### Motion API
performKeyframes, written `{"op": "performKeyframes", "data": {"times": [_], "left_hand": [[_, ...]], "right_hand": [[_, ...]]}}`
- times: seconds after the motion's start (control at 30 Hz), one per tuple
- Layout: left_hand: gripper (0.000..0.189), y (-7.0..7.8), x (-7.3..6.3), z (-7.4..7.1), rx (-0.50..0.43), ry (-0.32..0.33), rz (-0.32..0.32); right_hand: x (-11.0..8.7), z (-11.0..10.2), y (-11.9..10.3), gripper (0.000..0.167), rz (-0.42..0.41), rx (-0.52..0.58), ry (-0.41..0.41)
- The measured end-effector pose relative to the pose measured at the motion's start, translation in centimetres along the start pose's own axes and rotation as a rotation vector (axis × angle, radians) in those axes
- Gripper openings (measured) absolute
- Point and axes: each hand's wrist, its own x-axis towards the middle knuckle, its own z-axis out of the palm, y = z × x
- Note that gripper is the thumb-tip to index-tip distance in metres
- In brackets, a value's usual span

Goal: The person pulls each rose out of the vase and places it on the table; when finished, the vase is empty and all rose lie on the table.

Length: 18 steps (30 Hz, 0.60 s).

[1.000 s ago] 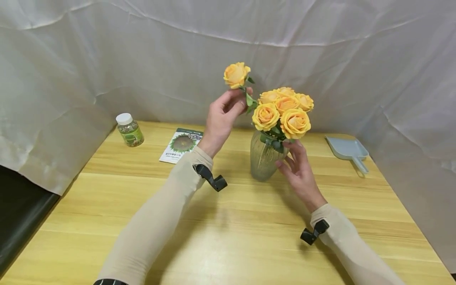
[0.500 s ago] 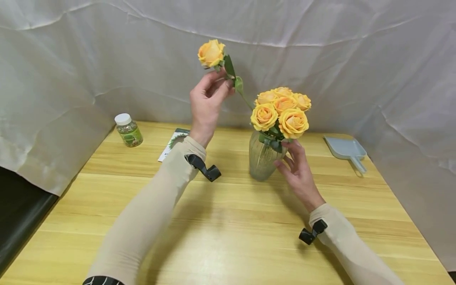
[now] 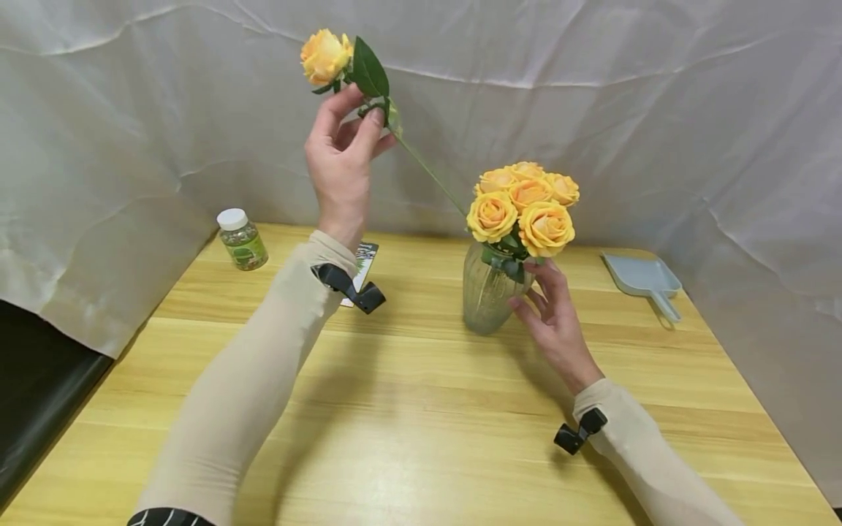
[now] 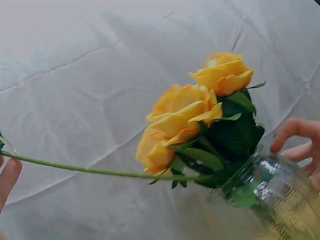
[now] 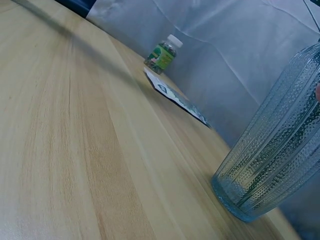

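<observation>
My left hand (image 3: 340, 172) pinches a single yellow rose (image 3: 325, 57) just below its bloom, high at the left of the vase. Its long green stem (image 4: 90, 170) slants down to the mouth of the ribbed glass vase (image 3: 482, 296), where the lower end is hidden among leaves. Several more yellow roses (image 3: 530, 194) stand bunched in the vase. Around the vase's right side near the rim, my right hand (image 3: 555, 325) holds it with thumb and fingers. The right wrist view shows the vase's base (image 5: 242, 207) on the table.
A white-capped jar (image 3: 243, 245) stands at the back left of the wooden table (image 3: 421, 431). Partly behind my left wrist lies a printed packet (image 3: 365, 263). A grey-blue dustpan (image 3: 641, 274) lies at the back right. Pale cloth (image 3: 197, 109) hangs behind and at both sides.
My left hand has moved up and to the left with the rose, baring a long stretch of stem between hand and vase. The right hand and the vase have stayed in place.
</observation>
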Motion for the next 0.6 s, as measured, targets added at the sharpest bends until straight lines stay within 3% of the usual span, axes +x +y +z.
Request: {"op": "performKeyframes", "data": {"times": [0.27,0.6], "left_hand": [[0.032,0.8,0.6,-3.0,0.081,-0.020,-0.010],[0.025,1.8,-0.5,-7.3,0.179,-0.071,-0.112]], "right_hand": [[0.2,0.2,0.0,0.060,-0.031,-0.010,0.004],[0.2,0.1,0.1,0.061,-0.030,-0.003,0.015]]}}
